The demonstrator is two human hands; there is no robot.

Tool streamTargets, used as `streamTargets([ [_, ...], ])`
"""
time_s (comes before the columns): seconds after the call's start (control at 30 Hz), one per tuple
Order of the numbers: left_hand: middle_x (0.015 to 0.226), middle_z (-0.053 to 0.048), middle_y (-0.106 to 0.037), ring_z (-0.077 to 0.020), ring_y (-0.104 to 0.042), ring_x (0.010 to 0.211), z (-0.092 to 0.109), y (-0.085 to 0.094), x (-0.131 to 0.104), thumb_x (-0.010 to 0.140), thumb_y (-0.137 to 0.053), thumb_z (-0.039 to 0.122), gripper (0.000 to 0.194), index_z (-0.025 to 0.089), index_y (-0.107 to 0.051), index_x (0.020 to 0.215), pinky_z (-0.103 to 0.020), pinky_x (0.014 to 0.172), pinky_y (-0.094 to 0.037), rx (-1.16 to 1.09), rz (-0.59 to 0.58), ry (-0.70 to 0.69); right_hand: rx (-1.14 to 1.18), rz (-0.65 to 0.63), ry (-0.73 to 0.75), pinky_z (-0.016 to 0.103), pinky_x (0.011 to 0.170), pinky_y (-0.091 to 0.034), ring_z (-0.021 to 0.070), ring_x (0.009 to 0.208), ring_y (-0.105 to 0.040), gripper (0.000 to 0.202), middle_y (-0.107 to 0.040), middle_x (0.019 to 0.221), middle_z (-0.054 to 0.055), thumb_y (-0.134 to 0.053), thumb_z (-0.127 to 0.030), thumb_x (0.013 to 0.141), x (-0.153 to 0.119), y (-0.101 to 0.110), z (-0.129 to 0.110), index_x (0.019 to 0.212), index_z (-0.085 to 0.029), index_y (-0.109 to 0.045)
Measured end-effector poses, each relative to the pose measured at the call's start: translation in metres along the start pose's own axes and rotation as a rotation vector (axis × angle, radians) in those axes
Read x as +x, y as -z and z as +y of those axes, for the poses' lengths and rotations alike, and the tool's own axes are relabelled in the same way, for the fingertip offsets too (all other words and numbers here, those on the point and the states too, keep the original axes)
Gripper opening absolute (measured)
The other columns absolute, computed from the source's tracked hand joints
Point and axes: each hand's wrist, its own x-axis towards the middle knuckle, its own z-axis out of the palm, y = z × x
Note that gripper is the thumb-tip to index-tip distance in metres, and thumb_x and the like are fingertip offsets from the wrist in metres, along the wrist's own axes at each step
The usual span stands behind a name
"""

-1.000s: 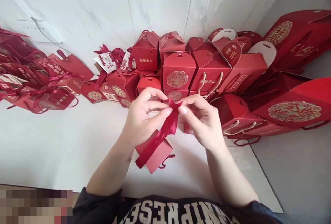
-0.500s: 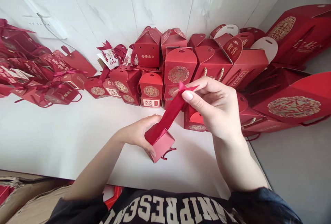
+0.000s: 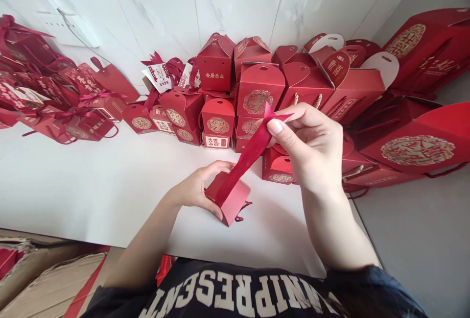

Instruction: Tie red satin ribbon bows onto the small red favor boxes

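Observation:
My left hand (image 3: 200,188) grips a small red box (image 3: 235,200) from its left side, thumb in front and fingers behind. A dark red cord loop (image 3: 244,211) sticks out at the box's right. From the box a wide crimson ribbon (image 3: 249,154) runs up and to the right, pulled fairly straight. Its upper end is pinched between the thumb and fingers of my right hand (image 3: 308,144), with the pointed tips showing above the thumb. The box is tilted over the white table (image 3: 121,195).
Red gift boxes (image 3: 216,119) stand stacked along the tiled wall. Larger red boxes (image 3: 418,149) are at the right. Ribboned boxes (image 3: 86,124) crowd the left. Cardboard cartons (image 3: 55,283) lie below the table's front edge.
The ribbon end in my right hand has shifted slightly right. The box has turned a little in my left hand, showing more of its face, and the view has moved slightly.

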Motion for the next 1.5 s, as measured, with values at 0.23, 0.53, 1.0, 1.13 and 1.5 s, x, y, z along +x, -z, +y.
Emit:
streamTargets([
  [0.23, 0.117, -0.012, -0.068, -0.0312, -0.064, 0.108, -0.011, -0.010, 0.029, 0.056, -0.090, 0.039, 0.075, 0.019, -0.058, 0.121, -0.044, 0.095, -0.050, 0.112, 0.092, -0.002, 0.005, 0.003, 0.063, 0.030, 0.059, -0.055, 0.0138, 0.063, -0.063, 0.016, -0.067, 0.074, -0.001, -0.070, -0.036, 0.087, 0.002, -0.001, 0.001, 0.080, -0.024, -0.062],
  [0.53, 0.123, -0.011, -0.065, -0.0269, -0.062, 0.113, -0.016, -0.008, 0.033, 0.073, -0.079, 0.030, 0.049, 0.018, -0.062, 0.118, -0.039, 0.096, -0.050, 0.110, -0.051, 0.010, 0.025, 0.015, 0.078, 0.025, 0.055, -0.050, 0.0096, 0.057, -0.057, 0.016, -0.061, 0.067, -0.004, -0.070, -0.030, 0.087, 0.005, 0.003, 0.012, 0.077, -0.021, -0.061],
  [1.0, 0.124, -0.011, -0.065, -0.0246, -0.064, 0.110, -0.021, -0.020, 0.039, 0.078, -0.072, 0.020, 0.040, 0.019, -0.066, 0.118, -0.035, 0.089, -0.056, -0.001, -0.063, 0.016, -0.108, -0.082, 0.212, 0.027, 0.060, -0.053, 0.0143, 0.069, -0.064, 0.014, -0.066, 0.074, -0.001, -0.070, -0.026, 0.086, 0.015, -0.012, -0.021, 0.076, -0.020, -0.063],
  [1.13, 0.119, -0.012, -0.070, -0.0292, -0.061, 0.117, -0.038, -0.016, 0.047, 0.073, -0.079, 0.024, 0.034, 0.017, -0.073, 0.106, -0.040, 0.097, -0.052, -0.033, -0.064, -0.039, -0.090, -0.151, 0.172, 0.025, 0.058, -0.053, 0.0131, 0.068, -0.064, 0.020, -0.065, 0.075, -0.001, -0.069, -0.032, 0.087, 0.023, -0.024, -0.013, 0.074, -0.019, -0.060],
  [1.5, 0.113, -0.013, -0.070, -0.0274, -0.065, 0.108, -0.051, -0.006, 0.059, 0.070, -0.082, 0.030, 0.028, 0.015, -0.078, 0.094, -0.037, 0.095, -0.052, -0.167, -0.170, 0.030, -0.182, 0.041, 0.171, 0.028, 0.052, -0.050, 0.0160, 0.069, -0.065, 0.022, -0.067, 0.076, 0.001, -0.074, -0.039, 0.083, 0.026, 0.007, -0.006, 0.072, -0.025, -0.061],
])
